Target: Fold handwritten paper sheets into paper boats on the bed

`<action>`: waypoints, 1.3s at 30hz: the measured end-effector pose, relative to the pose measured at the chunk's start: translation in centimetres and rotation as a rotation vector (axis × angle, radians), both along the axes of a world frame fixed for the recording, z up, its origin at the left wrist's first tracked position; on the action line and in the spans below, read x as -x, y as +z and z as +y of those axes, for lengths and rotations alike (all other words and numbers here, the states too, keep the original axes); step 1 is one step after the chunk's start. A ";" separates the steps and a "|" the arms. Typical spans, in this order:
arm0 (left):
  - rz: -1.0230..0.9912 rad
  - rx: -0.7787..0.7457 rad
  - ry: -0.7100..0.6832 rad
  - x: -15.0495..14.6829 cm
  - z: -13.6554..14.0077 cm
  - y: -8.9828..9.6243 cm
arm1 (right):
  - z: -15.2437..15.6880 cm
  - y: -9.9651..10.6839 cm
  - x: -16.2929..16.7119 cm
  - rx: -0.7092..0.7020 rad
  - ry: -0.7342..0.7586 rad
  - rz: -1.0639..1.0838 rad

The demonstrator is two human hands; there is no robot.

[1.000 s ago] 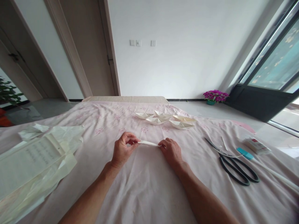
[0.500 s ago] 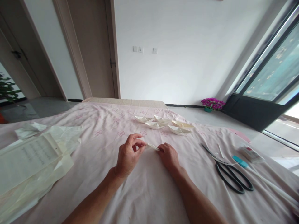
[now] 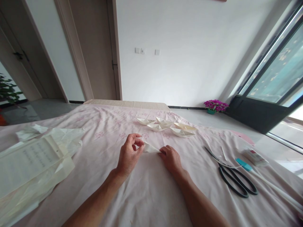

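A small piece of folded white paper [image 3: 151, 148] is stretched between my two hands, just above the cloth. My left hand [image 3: 129, 150] pinches its left end between thumb and forefinger, the other fingers curled loosely. At the right end, my right hand [image 3: 170, 158] is closed on the paper's tip, its knuckles facing up. Beyond the hands several folded paper boats [image 3: 159, 126] sit grouped on the pink flowered cloth [image 3: 104, 157].
Loose papers and an open notebook [image 3: 30, 160] lie at the left. To the right are black-handled scissors [image 3: 233, 178], a utility knife with a blue part [image 3: 243, 164] and a small white packaged block [image 3: 255, 156]. Purple flowers [image 3: 215, 105] stand on the floor beyond.
The folded paper now shows a broader face, where before it looked like a thin edge. My left hand has shifted slightly left; my right hand has barely moved.
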State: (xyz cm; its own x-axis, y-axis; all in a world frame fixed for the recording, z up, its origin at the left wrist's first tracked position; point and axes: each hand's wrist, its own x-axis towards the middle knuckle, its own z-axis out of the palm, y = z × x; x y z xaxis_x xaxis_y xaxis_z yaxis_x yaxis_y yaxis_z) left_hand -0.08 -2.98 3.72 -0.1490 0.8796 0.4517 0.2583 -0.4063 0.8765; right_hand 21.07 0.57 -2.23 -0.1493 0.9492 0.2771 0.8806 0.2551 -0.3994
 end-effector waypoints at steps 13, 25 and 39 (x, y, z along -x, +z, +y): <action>0.010 0.065 -0.059 -0.2 0.3 -0.2 | 0.4 0.1 -0.1 0.068 0.017 0.021; 0.271 0.116 -0.014 0.7 1.4 -1.7 | 0.9 -0.5 -0.3 0.064 0.071 0.059; 0.905 -0.411 -0.319 4.4 -0.2 -3.1 | 0.6 -0.6 -0.6 -0.048 -0.035 0.136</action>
State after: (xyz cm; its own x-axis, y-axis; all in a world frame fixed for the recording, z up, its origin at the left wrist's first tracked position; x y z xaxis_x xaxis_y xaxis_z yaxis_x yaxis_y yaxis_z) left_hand -4.49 -3.14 0.66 0.6066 0.5721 0.5520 0.5782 -0.7940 0.1876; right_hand 21.63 1.15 -2.87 -0.0741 0.9384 0.3374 0.8278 0.2465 -0.5040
